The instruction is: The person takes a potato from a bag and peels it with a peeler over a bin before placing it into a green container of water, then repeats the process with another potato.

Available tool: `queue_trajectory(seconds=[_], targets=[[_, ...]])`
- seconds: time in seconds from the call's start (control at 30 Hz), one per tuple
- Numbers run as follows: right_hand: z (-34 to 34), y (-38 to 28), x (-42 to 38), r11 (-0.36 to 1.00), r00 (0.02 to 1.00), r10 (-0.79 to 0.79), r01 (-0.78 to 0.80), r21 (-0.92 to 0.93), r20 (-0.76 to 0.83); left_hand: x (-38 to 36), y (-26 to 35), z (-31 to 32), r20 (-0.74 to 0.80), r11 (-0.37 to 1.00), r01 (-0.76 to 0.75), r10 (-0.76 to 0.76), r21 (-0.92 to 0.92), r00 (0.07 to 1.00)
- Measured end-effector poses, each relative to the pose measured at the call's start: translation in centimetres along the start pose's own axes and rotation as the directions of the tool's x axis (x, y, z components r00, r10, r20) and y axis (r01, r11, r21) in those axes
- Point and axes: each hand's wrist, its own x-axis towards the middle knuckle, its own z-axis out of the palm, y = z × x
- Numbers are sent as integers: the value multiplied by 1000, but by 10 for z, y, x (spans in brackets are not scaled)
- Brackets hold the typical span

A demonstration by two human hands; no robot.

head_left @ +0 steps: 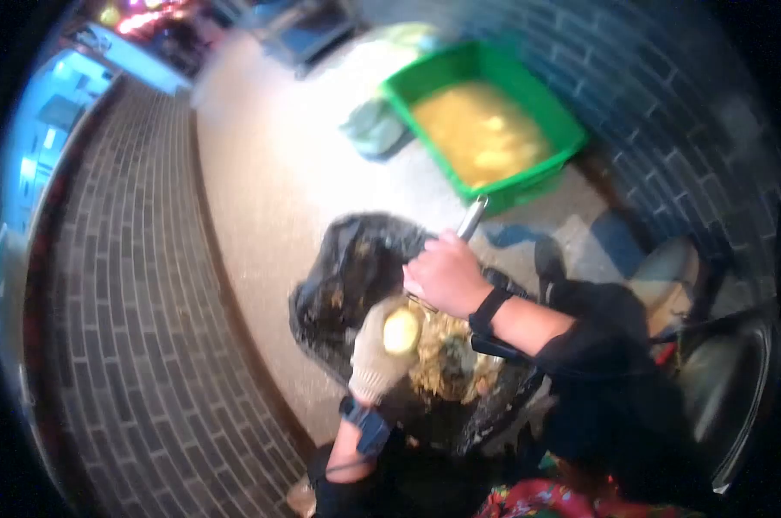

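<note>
While I am watching through the head camera, the left hand [380,356], wearing a pale glove, is curling its fingers around a yellowish potato [401,331], and I am seeing the potato poking out of the glove at about one o'clock from the palm. The right hand [445,274] is sitting bare just above it, at roughly one o'clock from the potato, with its fingers wrapped tight round a peeler [471,217] whose metal end is sticking up toward twelve o'clock. I am not making out whether the peeler's working end is touching the potato, since the hand is covering it.

Both hands are hovering over a black bag [347,268] that is lying open on the floor, with brownish peelings [446,354] heaped inside at about four o'clock from the potato. Well apart, toward one o'clock, a green tub [563,129] is holding cloudy yellow water with pale lumps floating in it. A grey cloth [371,128] is lying just beside the tub at its nine o'clock side.
</note>
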Motion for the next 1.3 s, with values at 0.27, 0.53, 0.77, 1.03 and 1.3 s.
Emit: queue_trajectory(seconds=[0.27, 0.53, 0.77, 1.03, 1.3], targets=[[-20, -1, 5, 969, 966, 199, -219, 115, 168, 4, 2, -8, 48, 843, 221, -227, -490, 973], [-32, -1, 19, 935, 967, 235, -252, 251, 96, 2, 1, 1, 155, 722, 315, -281, -616, 947], [-26, -11, 13, 965, 994, 93, -103, 240, 51, 9, 5, 10, 2, 958, 109, -112, -266, 994], [-28, -8, 16, 971, 988, 151, -149, 185, 1, 6, 14, -11, 10, 959, 180, -182, -220, 983], [-17, -29, 3, 948, 979, -203, 195, 254, 8, 8, 1, 2, 228, 912, 382, -344, -151, 911]])
